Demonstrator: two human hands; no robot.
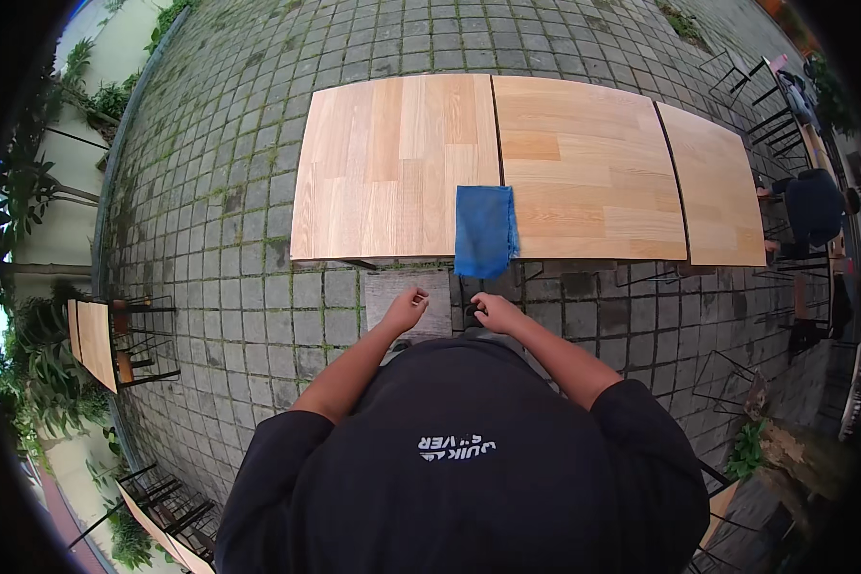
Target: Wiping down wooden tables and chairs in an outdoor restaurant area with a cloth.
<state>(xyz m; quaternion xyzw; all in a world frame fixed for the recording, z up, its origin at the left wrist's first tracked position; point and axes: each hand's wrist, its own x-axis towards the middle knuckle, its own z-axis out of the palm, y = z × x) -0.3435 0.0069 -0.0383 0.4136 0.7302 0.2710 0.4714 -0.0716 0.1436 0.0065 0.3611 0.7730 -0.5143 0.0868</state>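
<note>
My left hand (407,309) hangs just short of the near table edge, fingers loosely curled, apparently with nothing in them. To its right, my right hand (496,313) is likewise half curled and holds nothing that I can see. A folded blue cloth (483,228) lies beyond both hands across the seam between the left wooden tabletop (373,172) and the middle wooden tabletop (588,172). Its near end hangs over the table edge. Neither hand touches the cloth or the table.
A third wooden tabletop (717,194) adjoins on the right, with a person (812,208) in dark clothes beyond it. Grey paving (215,215) surrounds the tables. Another small table (95,337) with chairs stands far left, near plants and a pale wall.
</note>
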